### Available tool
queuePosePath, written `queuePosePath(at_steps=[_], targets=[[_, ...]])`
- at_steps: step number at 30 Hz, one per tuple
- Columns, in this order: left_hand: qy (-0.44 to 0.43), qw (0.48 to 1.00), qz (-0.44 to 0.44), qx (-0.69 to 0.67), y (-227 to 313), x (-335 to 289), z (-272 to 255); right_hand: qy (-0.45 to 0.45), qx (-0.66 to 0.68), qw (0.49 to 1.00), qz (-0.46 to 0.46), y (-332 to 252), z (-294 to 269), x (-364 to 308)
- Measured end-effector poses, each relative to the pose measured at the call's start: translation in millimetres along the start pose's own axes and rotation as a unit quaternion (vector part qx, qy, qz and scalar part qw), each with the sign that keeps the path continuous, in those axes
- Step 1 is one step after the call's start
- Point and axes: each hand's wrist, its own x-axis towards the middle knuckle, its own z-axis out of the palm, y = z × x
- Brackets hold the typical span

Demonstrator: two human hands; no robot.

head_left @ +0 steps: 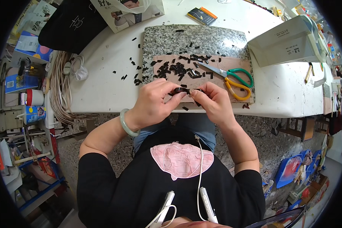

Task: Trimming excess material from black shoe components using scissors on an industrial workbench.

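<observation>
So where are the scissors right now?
In the head view, the scissors lie on the brown board on the white table, right of the black scraps and just beyond the right hand.

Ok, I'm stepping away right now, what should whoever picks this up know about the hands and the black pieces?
Left hand and right hand: both pinch one small black strip between fingertips, above the table's near edge.
Things: heap of cut black pieces on the tan board, which lies on the granite slab; scissors lie on the board, untouched.
Done: many pieces cut.
Left: the strip in hand is unfinished, as far as can be judged.
</observation>
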Motion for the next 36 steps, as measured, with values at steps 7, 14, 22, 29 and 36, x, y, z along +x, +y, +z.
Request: queuePosePath(at_steps=[7, 14, 22, 29, 36], targets=[[-0.046, 0.831, -0.289, -0.472, -14.0, -2.0, 1.7, -0.059, 0.196, 0.977, 0.061, -10.9, -0.5, -2.6], [-0.095, 0.64, -0.186, -0.74, -22.4, -15.0, 23.9, -0.086, 0.106, 0.97, -0.199, 0.6, 12.1, -4.6], [-0.136, 0.566, -0.159, -0.797, -24.3, -19.4, 37.9, -0.133, 0.08, 0.95, -0.269, -5.9, 6.5, -2.3], [-0.116, 0.573, -0.175, -0.792, -17.6, -18.9, 33.7, -0.155, 0.085, 0.955, -0.237, -12.6, -1.4, -5.3], [-0.05, 0.825, -0.254, -0.503, -3.1, -1.0, 0.8, -0.099, 0.158, 0.982, -0.009, -10.6, -25.1, -6.0]])
